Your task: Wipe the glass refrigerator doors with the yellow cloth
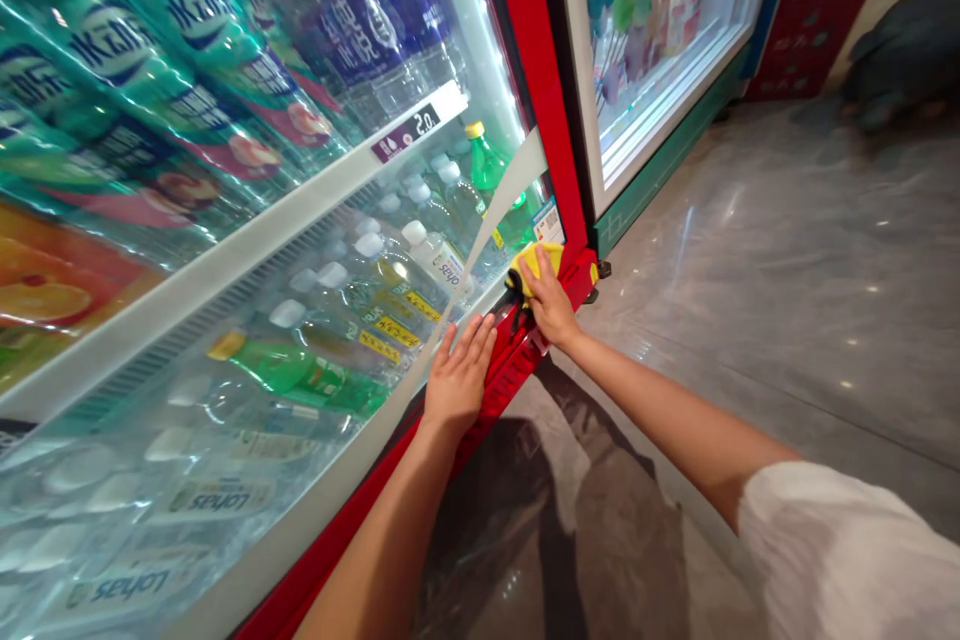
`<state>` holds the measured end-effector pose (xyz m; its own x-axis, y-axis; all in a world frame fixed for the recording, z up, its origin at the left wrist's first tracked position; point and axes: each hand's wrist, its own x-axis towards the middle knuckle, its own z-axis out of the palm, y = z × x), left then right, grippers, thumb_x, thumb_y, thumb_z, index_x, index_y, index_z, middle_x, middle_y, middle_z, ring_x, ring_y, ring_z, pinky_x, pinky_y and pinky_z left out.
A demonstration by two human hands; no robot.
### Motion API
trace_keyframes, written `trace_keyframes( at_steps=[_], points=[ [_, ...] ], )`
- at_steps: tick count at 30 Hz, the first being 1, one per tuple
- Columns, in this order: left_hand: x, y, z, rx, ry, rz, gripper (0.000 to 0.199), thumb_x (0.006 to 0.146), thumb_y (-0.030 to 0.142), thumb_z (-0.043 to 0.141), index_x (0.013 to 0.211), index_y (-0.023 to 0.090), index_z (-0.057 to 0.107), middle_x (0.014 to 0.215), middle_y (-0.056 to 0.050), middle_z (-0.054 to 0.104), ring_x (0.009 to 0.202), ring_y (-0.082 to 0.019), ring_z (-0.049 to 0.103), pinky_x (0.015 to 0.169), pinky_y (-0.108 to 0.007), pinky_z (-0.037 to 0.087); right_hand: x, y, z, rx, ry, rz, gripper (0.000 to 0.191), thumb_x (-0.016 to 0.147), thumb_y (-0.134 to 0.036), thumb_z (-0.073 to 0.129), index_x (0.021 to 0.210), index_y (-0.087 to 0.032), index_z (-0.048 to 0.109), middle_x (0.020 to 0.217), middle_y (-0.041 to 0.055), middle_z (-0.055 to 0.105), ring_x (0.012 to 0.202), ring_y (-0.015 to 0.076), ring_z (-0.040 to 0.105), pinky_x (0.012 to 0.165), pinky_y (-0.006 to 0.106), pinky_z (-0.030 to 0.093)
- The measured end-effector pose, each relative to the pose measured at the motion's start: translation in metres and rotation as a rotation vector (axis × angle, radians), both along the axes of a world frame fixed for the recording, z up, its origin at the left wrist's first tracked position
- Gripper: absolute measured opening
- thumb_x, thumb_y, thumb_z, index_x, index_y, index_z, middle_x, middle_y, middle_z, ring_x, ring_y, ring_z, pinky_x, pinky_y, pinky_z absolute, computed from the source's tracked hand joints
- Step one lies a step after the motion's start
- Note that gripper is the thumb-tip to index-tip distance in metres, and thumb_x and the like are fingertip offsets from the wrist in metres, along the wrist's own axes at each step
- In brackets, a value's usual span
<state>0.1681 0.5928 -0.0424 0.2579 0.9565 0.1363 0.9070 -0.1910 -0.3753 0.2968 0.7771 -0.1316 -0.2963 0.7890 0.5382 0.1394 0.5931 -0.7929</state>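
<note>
My right hand (551, 305) is pressed over a yellow cloth (545, 262) at the lower right corner of a red drinks fridge (525, 40). Part of the cloth is dark, and it bunches under my fingers against the glass and frame. My left hand (459, 375) lies flat with fingers stretched out on the red lower frame, a little to the left of the cloth. Behind the glass, close to both hands, stand bottles with white caps and a green bottle (300, 372) that leans over.
A price tag (405, 132) sits on the shelf edge, with large teal bottles (202, 20) above it. To the right stands a second glass-door fridge (660, 50) with a green base. Beyond are a red box (814, 15), a dark shape (911, 50) and shiny grey floor (750, 270).
</note>
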Motion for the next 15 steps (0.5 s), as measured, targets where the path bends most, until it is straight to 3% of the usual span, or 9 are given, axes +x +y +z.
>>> trace_keyframes(
  at_steps=[2, 4, 7, 9, 11, 13, 15],
  points=[
    [0.002, -0.005, 0.0, 0.001, -0.004, 0.04, 0.066, 0.094, 0.012, 0.042, 0.159, 0.017, 0.034, 0.166, -0.005, 0.025, 0.158, -0.02, 0.017, 0.131, -0.046, -0.003, -0.005, 0.016, 0.012, -0.133, 0.09, -0.173, 0.077, 0.086, -0.006, 0.033, 0.16, -0.025, 0.033, 0.173, 0.0001, 0.013, 0.159, 0.0179, 0.002, 0.129, 0.047, 0.017],
    [0.002, -0.011, 0.0, 0.006, -0.009, 0.066, 0.068, 0.093, 0.01, 0.042, 0.16, 0.019, 0.033, 0.166, -0.004, 0.025, 0.157, -0.021, 0.017, 0.131, -0.047, -0.003, -0.016, 0.023, 0.032, -0.172, 0.161, -0.282, 0.075, 0.089, -0.009, 0.031, 0.163, -0.023, 0.024, 0.174, 0.0019, 0.008, 0.16, 0.0194, -0.001, 0.129, 0.049, 0.015],
    [-0.002, -0.024, 0.0, 0.027, -0.006, 0.064, 0.068, 0.093, 0.01, 0.042, 0.16, 0.02, 0.033, 0.165, -0.005, 0.028, 0.157, -0.021, 0.018, 0.131, -0.049, 0.0, -0.029, -0.004, 0.048, -0.007, 0.116, -0.207, 0.072, 0.097, -0.024, 0.04, 0.164, -0.03, 0.015, 0.174, -0.0003, 0.003, 0.16, 0.0228, -0.004, 0.128, 0.054, 0.015],
    [-0.007, -0.036, -0.001, 0.045, 0.009, 0.061, 0.065, 0.095, 0.01, 0.041, 0.159, 0.02, 0.036, 0.164, -0.005, 0.031, 0.157, -0.02, 0.019, 0.131, -0.047, 0.002, -0.029, -0.032, 0.04, 0.107, 0.03, -0.077, 0.069, 0.099, -0.03, 0.045, 0.163, -0.032, 0.021, 0.174, 0.0001, 0.004, 0.16, 0.0252, -0.002, 0.127, 0.056, 0.016],
    [-0.012, -0.051, -0.001, 0.051, 0.025, 0.076, 0.063, 0.095, 0.009, 0.04, 0.157, 0.021, 0.039, 0.164, -0.004, 0.033, 0.157, -0.019, 0.02, 0.131, -0.045, 0.002, -0.024, -0.049, 0.024, 0.146, -0.009, 0.006, 0.061, 0.099, -0.026, 0.043, 0.159, -0.034, 0.034, 0.173, -0.002, 0.009, 0.16, 0.0245, 0.0, 0.127, 0.055, 0.017],
    [-0.017, -0.067, -0.001, 0.041, 0.031, 0.093, 0.063, 0.095, 0.006, 0.038, 0.156, 0.021, 0.041, 0.164, -0.003, 0.034, 0.156, -0.018, 0.022, 0.131, -0.043, 0.002, -0.021, -0.048, 0.014, 0.091, 0.035, -0.024, 0.06, 0.097, -0.019, 0.04, 0.155, -0.035, 0.041, 0.172, -0.0036, 0.015, 0.16, 0.0223, 0.002, 0.128, 0.053, 0.018],
    [-0.023, -0.082, 0.001, 0.025, 0.028, 0.091, 0.066, 0.093, 0.004, 0.037, 0.157, 0.02, 0.039, 0.163, -0.003, 0.036, 0.155, -0.017, 0.025, 0.131, -0.041, 0.003, -0.027, -0.041, 0.016, -0.025, 0.136, -0.15, 0.063, 0.096, -0.016, 0.035, 0.157, -0.033, 0.039, 0.172, -0.0029, 0.019, 0.16, 0.0202, 0.004, 0.128, 0.052, 0.019]
  ],
)
